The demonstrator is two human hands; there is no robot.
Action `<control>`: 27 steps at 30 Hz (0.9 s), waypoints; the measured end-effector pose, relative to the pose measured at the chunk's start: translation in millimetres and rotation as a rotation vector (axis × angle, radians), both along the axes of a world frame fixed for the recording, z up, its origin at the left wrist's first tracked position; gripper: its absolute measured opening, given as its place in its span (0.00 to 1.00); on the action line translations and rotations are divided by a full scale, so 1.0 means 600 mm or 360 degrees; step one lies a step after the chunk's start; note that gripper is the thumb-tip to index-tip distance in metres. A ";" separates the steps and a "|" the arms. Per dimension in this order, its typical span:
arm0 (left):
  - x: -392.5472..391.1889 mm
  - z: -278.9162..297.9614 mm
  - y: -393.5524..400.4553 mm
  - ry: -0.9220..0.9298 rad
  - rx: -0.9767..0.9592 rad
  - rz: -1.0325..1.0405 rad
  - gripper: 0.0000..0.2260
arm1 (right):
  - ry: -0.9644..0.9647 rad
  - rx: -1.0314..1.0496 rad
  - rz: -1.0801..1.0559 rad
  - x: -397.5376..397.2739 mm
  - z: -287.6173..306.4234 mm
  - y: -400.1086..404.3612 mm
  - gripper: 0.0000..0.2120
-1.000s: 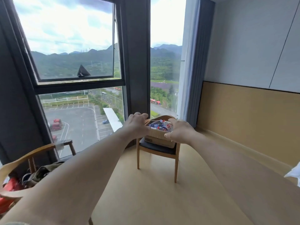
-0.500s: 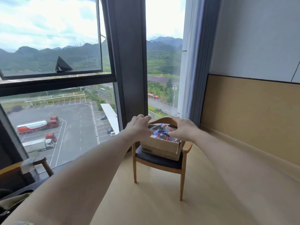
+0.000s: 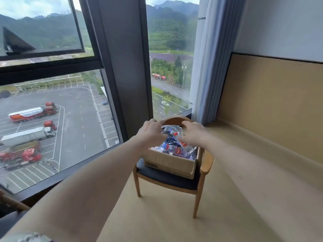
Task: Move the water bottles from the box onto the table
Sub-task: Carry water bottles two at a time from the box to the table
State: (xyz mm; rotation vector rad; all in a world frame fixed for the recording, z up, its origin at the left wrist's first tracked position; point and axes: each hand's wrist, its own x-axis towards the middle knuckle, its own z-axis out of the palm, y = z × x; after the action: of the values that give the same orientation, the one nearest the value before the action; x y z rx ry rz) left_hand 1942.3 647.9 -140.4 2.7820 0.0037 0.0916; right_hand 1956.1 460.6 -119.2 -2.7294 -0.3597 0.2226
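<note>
A cardboard box (image 3: 170, 163) full of water bottles (image 3: 176, 149) sits on a wooden chair (image 3: 201, 173) in the middle of the frame. The left hand (image 3: 151, 132) and right hand (image 3: 193, 133) hover over the bottles, fingers (image 3: 186, 124) curled and spread, grasping nothing.

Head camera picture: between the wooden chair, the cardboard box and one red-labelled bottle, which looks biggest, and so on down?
Largest to smallest as they look here:
1. wooden chair
2. cardboard box
3. red-labelled bottle
All three sit together at one distance, so nearness does not skew the order.
</note>
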 end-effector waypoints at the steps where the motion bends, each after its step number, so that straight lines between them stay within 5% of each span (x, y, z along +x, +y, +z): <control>1: 0.029 -0.015 0.008 0.0017 0.0017 -0.0018 0.29 | 0.0015 -0.0015 -0.0013 0.028 -0.019 0.007 0.35; 8: 0.273 -0.132 0.098 0.0106 0.0109 -0.0154 0.26 | 0.0176 0.0007 -0.0211 0.238 -0.162 0.074 0.38; 14: 0.453 -0.216 0.148 0.0363 0.0108 -0.0309 0.24 | 0.0490 -0.0053 -0.0358 0.397 -0.255 0.140 0.30; 27: 0.645 -0.385 0.173 0.0799 0.0164 -0.0324 0.25 | 0.0936 -0.0028 -0.0322 0.566 -0.426 0.182 0.36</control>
State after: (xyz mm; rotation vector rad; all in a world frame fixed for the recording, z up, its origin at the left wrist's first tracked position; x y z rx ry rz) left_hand 2329.0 751.5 -371.5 2.8090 -0.1605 -0.6712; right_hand 2295.9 570.0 -375.0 -2.5365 0.0833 0.9383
